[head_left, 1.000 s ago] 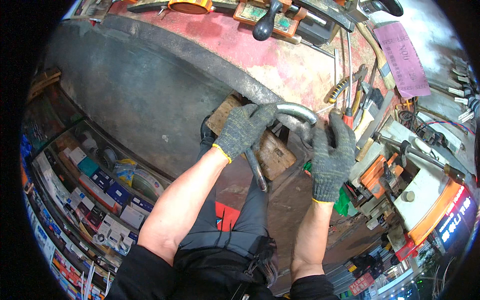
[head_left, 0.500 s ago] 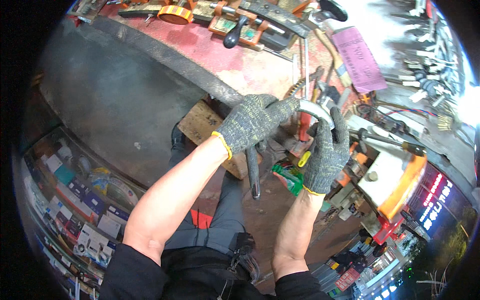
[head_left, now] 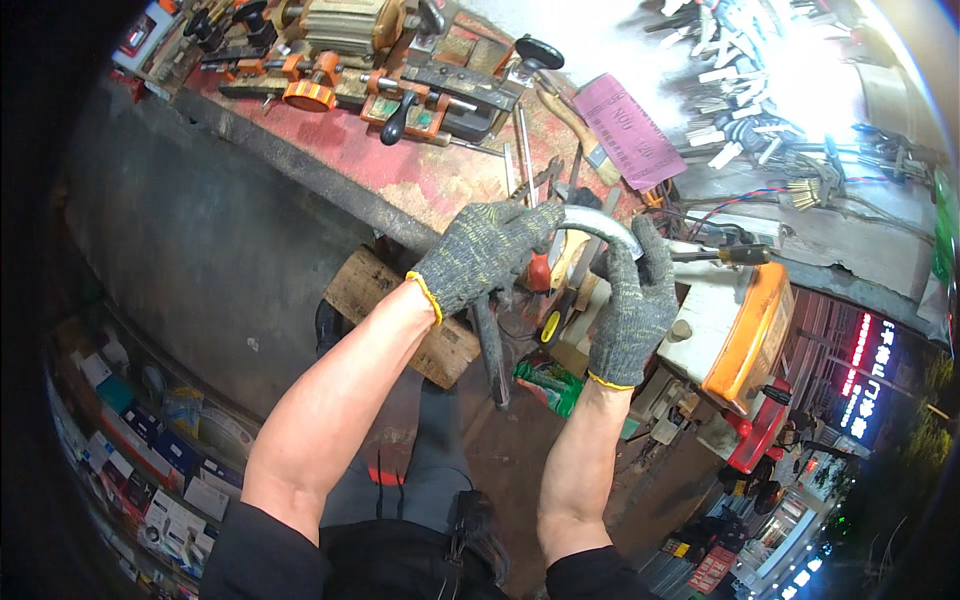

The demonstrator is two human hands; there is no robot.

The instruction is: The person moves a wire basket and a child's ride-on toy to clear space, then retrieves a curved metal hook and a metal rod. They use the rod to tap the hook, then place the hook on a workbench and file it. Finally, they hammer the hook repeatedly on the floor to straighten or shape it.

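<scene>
1. Left grip [head_left: 480, 250], in a dark knitted glove with yellow cuff, was closed around a curved metal bar [head_left: 600, 222]. The bar was held up in front of the counter's [head_left: 320, 160] near edge.
2. Right grip [head_left: 632, 315], same kind of glove, had its fingers up at the bar's far end, one on either side. Touching, by the look of it; could not tell whether they pinched firmly.
3. Main change: a second earlier the right grip stood apart from that end, fingers spread. Now both hands were at the bar.
4. My reading: the work had gone from a one-handed hold to two-handed handling, the left probably still bearing most of the weight.
5. A straight length of metal [head_left: 490, 350] hung below the left grip; probably the bar's other leg, but the glove hid the join.
6. The view had swung, too: more of the counter showed, with the pink paper [head_left: 628, 130] and brush [head_left: 580, 130] further left in the picture.
7. Near the bar: a red handle [head_left: 540, 273] behind it, a wooden block [head_left: 365, 290] lower left, a green bag [head_left: 555, 385] below.
</scene>
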